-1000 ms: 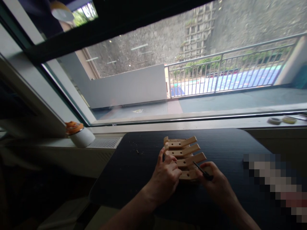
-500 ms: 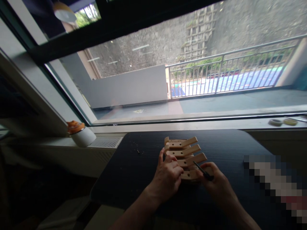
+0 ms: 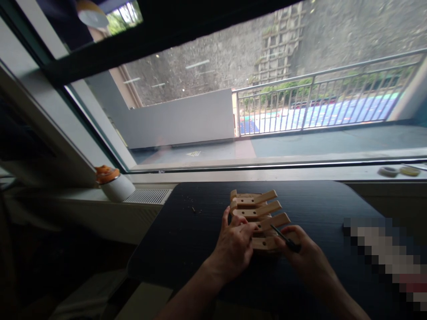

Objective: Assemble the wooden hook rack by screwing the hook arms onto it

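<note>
A light wooden piece of work [image 3: 255, 213] lies on the dark table, made of several parallel bars with slanted ends and dark round holes. My left hand [image 3: 235, 242] rests over its near left side, fingers curled round the nearer bars. Between the fingers of my right hand [image 3: 302, 251] is a dark tool [image 3: 289, 242] with a thin shaft and thicker handle, which looks like a screwdriver. Its thin end points up and left, close to the third bar. My right fingertips also reach the right end of the nearest bar, and their exact contact is hidden.
The dark table [image 3: 200, 231] has rounded corners and carries a small bit with crumbs [image 3: 193, 210] at the left. A white pot with an orange top [image 3: 116, 186] stands on the sill by a vent. Tape rolls [image 3: 388, 171] lie at the right. A blurred patch covers the right edge.
The view has shifted slightly. Both hands stay at the wooden piece, with the left fingers moved a little over the bars; the tool keeps nearly the same angle.
</note>
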